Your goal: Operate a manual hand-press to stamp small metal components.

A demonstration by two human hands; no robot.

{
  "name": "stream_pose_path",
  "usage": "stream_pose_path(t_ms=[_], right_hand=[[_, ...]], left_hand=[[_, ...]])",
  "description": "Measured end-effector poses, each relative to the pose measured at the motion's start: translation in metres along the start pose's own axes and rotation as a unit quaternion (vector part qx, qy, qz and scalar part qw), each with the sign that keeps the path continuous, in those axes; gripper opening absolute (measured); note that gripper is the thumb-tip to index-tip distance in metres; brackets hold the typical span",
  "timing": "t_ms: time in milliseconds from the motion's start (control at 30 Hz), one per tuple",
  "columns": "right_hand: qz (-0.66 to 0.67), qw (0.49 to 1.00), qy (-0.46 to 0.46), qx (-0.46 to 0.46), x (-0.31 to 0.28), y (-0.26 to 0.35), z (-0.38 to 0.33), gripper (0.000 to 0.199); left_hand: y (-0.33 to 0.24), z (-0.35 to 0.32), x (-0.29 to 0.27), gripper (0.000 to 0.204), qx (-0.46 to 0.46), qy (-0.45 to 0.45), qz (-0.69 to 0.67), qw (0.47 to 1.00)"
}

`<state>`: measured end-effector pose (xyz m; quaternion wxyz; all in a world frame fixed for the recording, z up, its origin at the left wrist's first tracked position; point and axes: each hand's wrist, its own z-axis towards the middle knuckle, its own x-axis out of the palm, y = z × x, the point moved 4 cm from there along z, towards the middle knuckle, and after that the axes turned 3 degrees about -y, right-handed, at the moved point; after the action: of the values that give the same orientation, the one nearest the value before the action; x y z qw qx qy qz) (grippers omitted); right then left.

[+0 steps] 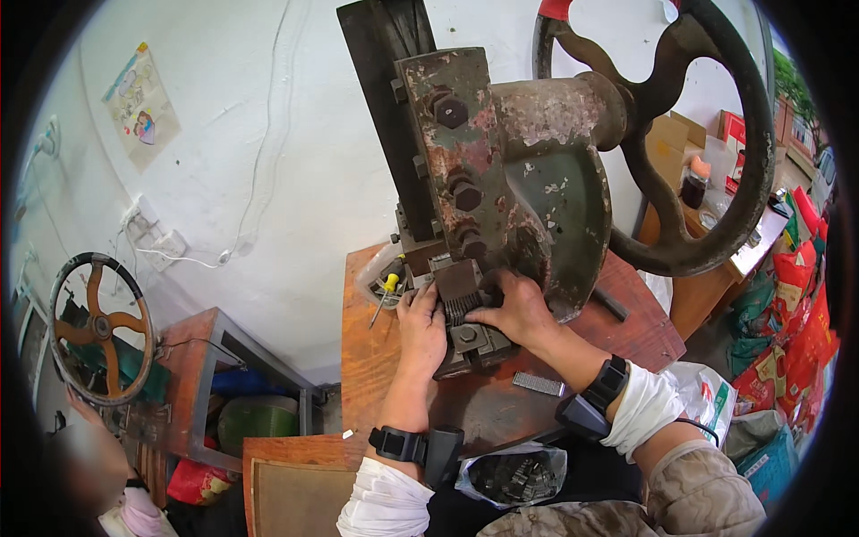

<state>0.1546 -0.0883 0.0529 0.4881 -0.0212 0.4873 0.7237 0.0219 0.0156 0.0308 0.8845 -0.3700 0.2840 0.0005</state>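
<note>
"White wall (331,179) behind, reddish wooden table (371,358) below. Where is there room to move?"

"Left of the left hand (420,327), wood runs out to the table's left edge. On the other side it shows past a dark rod (611,304) to the right corner. Ahead, the heavy olive press (447,161) blocks the way, its handwheel (761,125) up on the right."

"And the near edge?"

"Close by it lies a ribbed metal strip (539,384), near the right forearm; a bag of dark metal pieces (514,479) is at the person's lap."

"How are the fingers?"

"Left: nearly together, slightly bent, tips by the left side of the ribbed metal stack (458,309), which sits in the press below a brownish block (457,277). On the right hand (521,311), the thumb reaches the stack's right side, the index finger bent apart from it. Whether either hand grips it, I can't tell."
</note>
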Motion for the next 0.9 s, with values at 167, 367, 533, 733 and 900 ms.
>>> stream_pose_path(t_ms=[167, 367, 533, 733, 900], right_hand=[[-0.051, 0.999, -0.013, 0.002, 0.004, 0.021, 0.0, 0.064], [-0.052, 0.998, -0.01, 0.044, 0.007, 0.019, 0.005, 0.079], [-0.027, 1.0, -0.014, -0.006, 0.004, 0.022, 0.003, 0.075], [-0.005, 1.0, -0.002, 0.012, 0.003, 0.013, 0.003, 0.07], [0.014, 0.981, -0.04, -0.191, -0.083, 0.069, -0.02, 0.05]], left_hand=[[0.002, 0.0, -0.001, 0.037, 0.0, 0.003, 0.04, 0.999], [-0.004, 0.001, -0.004, 0.036, -0.032, 0.02, 0.009, 0.999], [0.002, -0.003, 0.0, 0.04, -0.053, 0.037, 0.056, 0.996], [0.013, -0.001, 0.0, 0.041, -0.065, 0.089, 0.004, 0.994], [-0.004, -0.002, -0.002, 0.042, -0.091, 0.125, 0.104, 0.983]])
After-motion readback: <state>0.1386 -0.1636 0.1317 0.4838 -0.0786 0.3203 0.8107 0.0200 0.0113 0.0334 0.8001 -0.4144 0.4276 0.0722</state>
